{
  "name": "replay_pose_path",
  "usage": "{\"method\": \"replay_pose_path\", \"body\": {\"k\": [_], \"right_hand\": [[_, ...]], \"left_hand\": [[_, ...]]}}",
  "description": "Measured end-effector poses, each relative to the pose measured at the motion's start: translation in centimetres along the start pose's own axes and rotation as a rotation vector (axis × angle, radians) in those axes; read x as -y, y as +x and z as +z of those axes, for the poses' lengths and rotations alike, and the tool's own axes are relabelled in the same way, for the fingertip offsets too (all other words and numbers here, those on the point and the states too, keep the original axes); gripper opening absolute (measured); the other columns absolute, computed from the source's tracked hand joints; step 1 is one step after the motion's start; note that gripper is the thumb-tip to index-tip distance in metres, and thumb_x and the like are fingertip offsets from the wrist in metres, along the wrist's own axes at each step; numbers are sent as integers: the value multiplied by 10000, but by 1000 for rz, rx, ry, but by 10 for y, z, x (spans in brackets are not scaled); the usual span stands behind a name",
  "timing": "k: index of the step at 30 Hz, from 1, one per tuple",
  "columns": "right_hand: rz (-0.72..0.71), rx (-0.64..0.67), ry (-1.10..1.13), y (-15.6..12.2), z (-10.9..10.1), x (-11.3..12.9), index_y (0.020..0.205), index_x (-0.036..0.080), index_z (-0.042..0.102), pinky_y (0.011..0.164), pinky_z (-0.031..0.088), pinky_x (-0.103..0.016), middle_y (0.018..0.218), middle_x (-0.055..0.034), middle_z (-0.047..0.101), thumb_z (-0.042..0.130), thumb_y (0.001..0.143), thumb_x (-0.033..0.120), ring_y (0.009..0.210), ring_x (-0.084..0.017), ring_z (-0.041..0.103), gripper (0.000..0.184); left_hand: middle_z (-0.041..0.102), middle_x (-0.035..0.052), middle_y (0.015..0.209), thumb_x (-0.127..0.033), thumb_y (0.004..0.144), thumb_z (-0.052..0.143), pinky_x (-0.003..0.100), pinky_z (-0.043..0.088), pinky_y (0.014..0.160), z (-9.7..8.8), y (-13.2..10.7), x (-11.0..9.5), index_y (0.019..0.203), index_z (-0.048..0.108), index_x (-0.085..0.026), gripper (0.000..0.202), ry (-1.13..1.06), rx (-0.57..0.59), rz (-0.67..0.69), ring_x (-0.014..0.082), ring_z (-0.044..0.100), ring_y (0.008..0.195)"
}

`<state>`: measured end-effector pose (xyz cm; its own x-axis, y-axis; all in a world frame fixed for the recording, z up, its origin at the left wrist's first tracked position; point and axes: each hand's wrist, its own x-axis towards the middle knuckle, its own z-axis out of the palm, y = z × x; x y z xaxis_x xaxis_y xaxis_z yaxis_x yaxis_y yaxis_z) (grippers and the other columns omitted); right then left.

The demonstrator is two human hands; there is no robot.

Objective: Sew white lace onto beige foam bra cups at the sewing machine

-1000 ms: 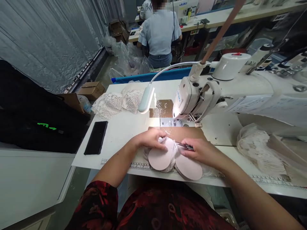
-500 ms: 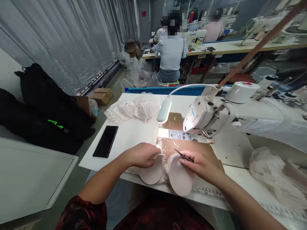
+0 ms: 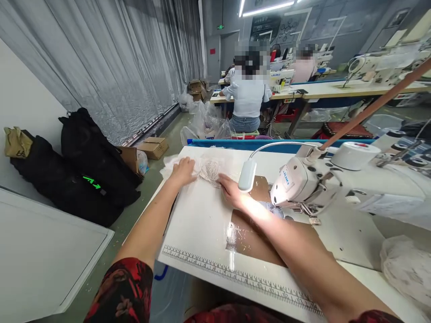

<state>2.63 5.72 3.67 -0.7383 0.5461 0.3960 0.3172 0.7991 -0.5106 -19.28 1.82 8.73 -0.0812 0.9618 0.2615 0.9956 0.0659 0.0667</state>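
Both my arms reach to the far left end of the white sewing table (image 3: 202,224). My left hand (image 3: 183,172) rests on a heap of white lace pieces (image 3: 209,170), with its fingers bent down over the left part of the heap. My right hand (image 3: 230,190) is at the heap's right edge, its fingers drawn together against the lace. I cannot see whether it holds anything else. The pink padded cups are not in view.
A white sewing machine (image 3: 303,181) with a gooseneck lamp (image 3: 247,175) stands to the right. More lace fabric (image 3: 407,269) lies at the near right. Black bags (image 3: 84,170) and cardboard boxes (image 3: 153,147) sit on the floor to the left. Other people (image 3: 248,96) sit at tables behind.
My hands left the table's near edge, where they held pink cups and small snips, and stretched to the lace heap at the far end. The camera tilted up.
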Motion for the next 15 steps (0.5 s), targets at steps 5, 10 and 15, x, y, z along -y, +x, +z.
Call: {"method": "replay_pose_path", "body": {"k": [5, 10, 15], "right_hand": [[-6, 320, -174, -90, -23, 5, 1074, 203, 597, 698, 473, -309, 980, -93, 652, 399, 855, 149, 851, -209, 613, 300], [168, 359, -340, -169, -66, -2, 1090, 212, 600, 643, 419, -314, 956, -87, 639, 501, 874, 359, 844, -233, 589, 280], [360, 184, -454, -208, -92, -32, 1029, 180, 638, 752, 432, -387, 968, -123, 631, 462, 885, 474, 908, -280, 563, 371]], "left_hand": [[374, 174, 1438, -294, 821, 587, 483, 288, 1100, 30, -22, -2, 1259, 483, -140, 476, -59, -39, 40, 326, 302, 1368], [519, 99, 1322, -335, 839, 536, 408, 422, 1022, 23, -39, -43, 1196, 562, -176, 391, -364, 15, 192, 249, 484, 1225], [591, 85, 1224, -331, 809, 573, 326, 512, 834, 34, -54, -111, 1147, 610, -180, 373, -664, 227, 297, 228, 574, 1073]]}}
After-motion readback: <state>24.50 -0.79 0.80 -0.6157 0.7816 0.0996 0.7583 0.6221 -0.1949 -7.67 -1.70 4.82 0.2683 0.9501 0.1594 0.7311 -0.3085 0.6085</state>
